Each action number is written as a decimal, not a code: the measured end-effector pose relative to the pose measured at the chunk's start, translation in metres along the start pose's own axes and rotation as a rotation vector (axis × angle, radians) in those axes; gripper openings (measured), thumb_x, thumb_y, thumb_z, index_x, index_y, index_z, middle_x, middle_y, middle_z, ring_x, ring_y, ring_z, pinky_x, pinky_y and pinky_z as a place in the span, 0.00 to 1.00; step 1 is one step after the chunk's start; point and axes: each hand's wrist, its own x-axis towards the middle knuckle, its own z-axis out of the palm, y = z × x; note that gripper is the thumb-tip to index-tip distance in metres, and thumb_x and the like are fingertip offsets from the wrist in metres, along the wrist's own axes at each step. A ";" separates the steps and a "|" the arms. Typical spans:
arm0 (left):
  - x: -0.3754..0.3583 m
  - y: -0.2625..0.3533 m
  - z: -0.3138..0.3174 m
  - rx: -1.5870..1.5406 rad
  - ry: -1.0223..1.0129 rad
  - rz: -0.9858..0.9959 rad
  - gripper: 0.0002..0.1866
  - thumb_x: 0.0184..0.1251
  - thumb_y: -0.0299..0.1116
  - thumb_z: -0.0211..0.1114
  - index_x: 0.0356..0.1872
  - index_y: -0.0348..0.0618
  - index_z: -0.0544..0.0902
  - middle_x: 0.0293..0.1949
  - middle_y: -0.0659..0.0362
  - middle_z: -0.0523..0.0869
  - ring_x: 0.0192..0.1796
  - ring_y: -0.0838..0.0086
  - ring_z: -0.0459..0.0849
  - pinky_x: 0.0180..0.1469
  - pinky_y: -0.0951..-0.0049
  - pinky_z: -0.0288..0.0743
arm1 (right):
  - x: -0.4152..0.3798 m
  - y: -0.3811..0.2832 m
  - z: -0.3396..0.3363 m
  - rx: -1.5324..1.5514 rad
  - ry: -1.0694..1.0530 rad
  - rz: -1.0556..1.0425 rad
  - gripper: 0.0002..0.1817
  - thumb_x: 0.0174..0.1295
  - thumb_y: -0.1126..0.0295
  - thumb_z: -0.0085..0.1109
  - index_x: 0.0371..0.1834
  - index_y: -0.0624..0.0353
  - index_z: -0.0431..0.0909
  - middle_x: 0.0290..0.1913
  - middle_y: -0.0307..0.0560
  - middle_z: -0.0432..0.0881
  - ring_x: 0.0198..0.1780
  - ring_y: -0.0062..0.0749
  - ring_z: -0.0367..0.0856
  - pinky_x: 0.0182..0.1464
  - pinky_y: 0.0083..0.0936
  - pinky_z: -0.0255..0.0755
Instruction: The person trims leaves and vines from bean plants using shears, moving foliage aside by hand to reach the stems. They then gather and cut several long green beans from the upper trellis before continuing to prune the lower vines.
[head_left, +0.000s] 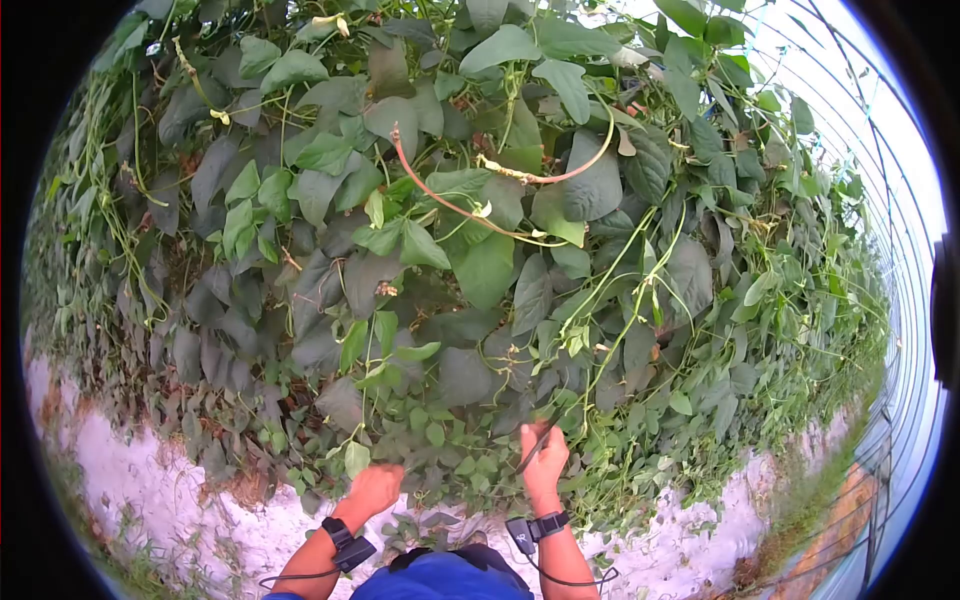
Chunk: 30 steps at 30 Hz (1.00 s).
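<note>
My left hand (377, 487) is at the lower edge of the climbing bean plants (470, 375), its back toward me and its fingers curled in. Leaves hide its fingertips, and I cannot make out what is in them. To its right, my right hand (546, 462) is raised against the lower leaves with its fingers closed. A thin, dark, curved strand (527, 458) runs along it and appears gripped; it is too blurred to tell whether it is a stem or a pod. Higher up hang two long curved reddish bean pods (437, 193), well away from both hands.
Dense foliage fills the view ahead from left to right. Pale sheeting (690, 535) covers the ground at the plants' base. On the right stand the greenhouse's curved frame and wall (905, 300). Each wrist wears a strapped black device (537, 530) with a cable.
</note>
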 end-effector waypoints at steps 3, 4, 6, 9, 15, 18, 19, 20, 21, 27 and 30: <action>0.003 0.005 0.002 -0.005 0.021 0.005 0.05 0.55 0.29 0.55 0.29 0.39 0.76 0.28 0.46 0.82 0.32 0.50 0.82 0.34 0.53 0.76 | 0.035 -0.009 -0.007 0.035 0.058 -0.034 0.15 0.58 0.68 0.67 0.39 0.68 0.77 0.32 0.50 0.80 0.34 0.33 0.79 0.41 0.28 0.72; 0.006 0.005 0.013 -0.037 0.047 0.078 0.05 0.54 0.29 0.55 0.30 0.39 0.76 0.29 0.47 0.81 0.33 0.51 0.82 0.34 0.53 0.75 | 0.040 -0.015 -0.009 0.000 0.054 -0.026 0.16 0.58 0.67 0.67 0.41 0.68 0.77 0.34 0.49 0.81 0.34 0.30 0.79 0.40 0.27 0.73; -0.003 0.007 0.018 -0.041 0.072 0.105 0.06 0.53 0.29 0.57 0.33 0.42 0.77 0.29 0.51 0.80 0.34 0.54 0.82 0.33 0.56 0.75 | 0.036 0.007 0.005 0.153 0.063 0.017 0.14 0.58 0.67 0.67 0.38 0.69 0.78 0.31 0.46 0.82 0.31 0.25 0.77 0.37 0.24 0.72; 0.001 0.018 0.025 -0.099 0.085 0.124 0.09 0.52 0.28 0.58 0.36 0.46 0.78 0.29 0.56 0.78 0.33 0.58 0.82 0.33 0.58 0.74 | 0.013 0.008 0.019 0.181 -0.092 0.113 0.12 0.58 0.67 0.68 0.33 0.67 0.80 0.26 0.40 0.80 0.28 0.20 0.73 0.34 0.20 0.69; -0.005 0.031 0.023 0.043 0.092 0.261 0.06 0.45 0.29 0.60 0.27 0.40 0.79 0.25 0.52 0.81 0.29 0.55 0.82 0.30 0.57 0.73 | -0.043 -0.003 0.060 0.294 -0.350 0.135 0.08 0.59 0.70 0.66 0.31 0.65 0.80 0.25 0.32 0.78 0.29 0.13 0.71 0.32 0.15 0.67; -0.013 0.035 0.024 0.022 0.087 0.259 0.06 0.44 0.29 0.60 0.25 0.39 0.80 0.25 0.52 0.81 0.30 0.55 0.83 0.31 0.57 0.74 | -0.055 -0.019 0.074 0.340 -0.435 0.123 0.08 0.58 0.71 0.67 0.32 0.65 0.81 0.27 0.31 0.77 0.30 0.13 0.70 0.33 0.15 0.66; -0.016 0.037 0.025 0.012 0.084 0.261 0.06 0.44 0.29 0.60 0.25 0.38 0.80 0.25 0.53 0.81 0.31 0.55 0.83 0.32 0.58 0.74 | -0.059 -0.023 0.078 0.347 -0.451 0.113 0.08 0.58 0.71 0.67 0.33 0.65 0.81 0.27 0.31 0.77 0.31 0.13 0.70 0.33 0.14 0.66; -0.017 0.035 0.032 -0.004 0.071 0.285 0.07 0.42 0.30 0.60 0.24 0.39 0.80 0.25 0.52 0.81 0.32 0.55 0.83 0.33 0.58 0.75 | -0.061 -0.032 0.081 0.353 -0.481 0.114 0.08 0.59 0.71 0.66 0.34 0.65 0.80 0.27 0.31 0.77 0.30 0.13 0.69 0.33 0.14 0.66; -0.020 0.036 0.035 -0.022 0.121 0.325 0.07 0.41 0.30 0.60 0.24 0.39 0.80 0.25 0.52 0.81 0.32 0.55 0.83 0.34 0.58 0.75 | -0.065 -0.037 0.083 0.372 -0.507 0.100 0.08 0.59 0.71 0.66 0.34 0.65 0.80 0.27 0.31 0.77 0.30 0.13 0.69 0.33 0.14 0.66; -0.037 0.026 0.065 -0.162 0.106 0.329 0.12 0.50 0.35 0.60 0.32 0.37 0.77 0.30 0.49 0.80 0.39 0.53 0.81 0.37 0.57 0.75 | -0.093 -0.017 0.104 0.359 -0.589 0.047 0.17 0.54 0.65 0.71 0.35 0.71 0.79 0.26 0.46 0.81 0.28 0.22 0.75 0.32 0.24 0.71; -0.068 0.007 0.087 -0.299 0.155 0.347 0.16 0.57 0.37 0.59 0.43 0.37 0.77 0.29 0.47 0.81 0.37 0.50 0.81 0.38 0.52 0.73 | -0.108 -0.047 0.087 0.128 -0.551 -0.023 0.17 0.59 0.62 0.67 0.25 0.66 0.75 0.17 0.46 0.72 0.20 0.28 0.62 0.25 0.29 0.61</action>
